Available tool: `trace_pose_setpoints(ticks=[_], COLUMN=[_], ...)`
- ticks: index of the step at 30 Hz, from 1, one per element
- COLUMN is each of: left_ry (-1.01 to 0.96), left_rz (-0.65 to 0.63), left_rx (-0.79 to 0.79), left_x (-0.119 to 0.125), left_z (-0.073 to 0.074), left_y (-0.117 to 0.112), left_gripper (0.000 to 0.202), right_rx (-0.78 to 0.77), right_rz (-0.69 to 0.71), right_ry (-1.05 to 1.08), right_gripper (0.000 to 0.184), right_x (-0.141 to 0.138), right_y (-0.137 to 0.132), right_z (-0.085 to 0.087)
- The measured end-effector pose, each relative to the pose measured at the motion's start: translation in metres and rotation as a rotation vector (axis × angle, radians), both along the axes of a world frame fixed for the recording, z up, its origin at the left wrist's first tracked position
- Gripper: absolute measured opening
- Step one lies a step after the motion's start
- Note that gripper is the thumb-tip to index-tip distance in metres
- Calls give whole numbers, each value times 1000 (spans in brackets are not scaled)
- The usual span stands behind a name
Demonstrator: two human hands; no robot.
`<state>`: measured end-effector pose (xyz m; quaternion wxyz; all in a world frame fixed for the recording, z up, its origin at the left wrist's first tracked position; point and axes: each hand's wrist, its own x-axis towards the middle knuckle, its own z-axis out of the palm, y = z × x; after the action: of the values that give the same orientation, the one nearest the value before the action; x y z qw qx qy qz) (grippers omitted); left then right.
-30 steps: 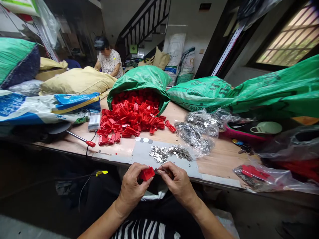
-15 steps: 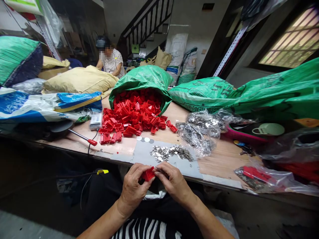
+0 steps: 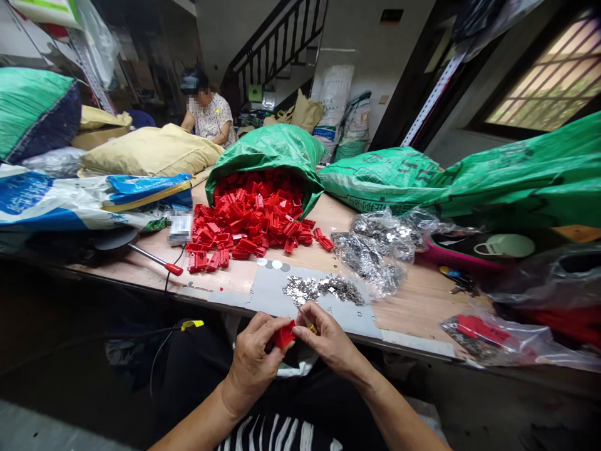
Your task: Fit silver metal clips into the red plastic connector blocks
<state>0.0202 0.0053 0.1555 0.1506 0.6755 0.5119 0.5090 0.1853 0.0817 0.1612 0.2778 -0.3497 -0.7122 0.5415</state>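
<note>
My left hand (image 3: 253, 360) grips a small red plastic part (image 3: 283, 337) just below the table's near edge. My right hand (image 3: 328, 341) is closed on a thin tool with a yellow handle (image 3: 307, 321), its tip against the red part. A small heap of silver metal pieces (image 3: 319, 288) lies on the grey sheet (image 3: 267, 285) right in front of my hands. Further back, a pile of red plastic parts (image 3: 248, 222) spills out of an open green sack (image 3: 272, 150).
Clear bags of metal pieces (image 3: 375, 247) lie right of the pile. A red-handled screwdriver (image 3: 157, 263) lies at the left edge. Green sacks (image 3: 469, 175), a blue-white sack (image 3: 84, 200) and tan sacks (image 3: 145, 153) ring the table. Another person (image 3: 206, 116) sits at the far side.
My hands have come closer together and the red part has turned in my left hand. The yellow-handled tool now shows in my right hand, tip against the part.
</note>
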Motion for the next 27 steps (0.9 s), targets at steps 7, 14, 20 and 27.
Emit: trace_pose_setpoints(ticks=[7,14,20,27], left_ry=[36,-18,-59,-111], left_rz=[-43,23,7,-26], left_rx=[-11,-90,-109,-160], left_x=[4,0,3,1], left_z=[-11,-5,-3,-4], left_y=[-1,2,1,-5], left_gripper=[40,29,29,24], right_rx=[11,-238,-175,-336], right_rz=[7,41,39,104], right_ry=[-23,81,57,125], right_gripper=[24,36,34,40], right_x=[2,1,1,2], right_y=[-3,0,1,-5], right_z=[-11,-12,-5,-5])
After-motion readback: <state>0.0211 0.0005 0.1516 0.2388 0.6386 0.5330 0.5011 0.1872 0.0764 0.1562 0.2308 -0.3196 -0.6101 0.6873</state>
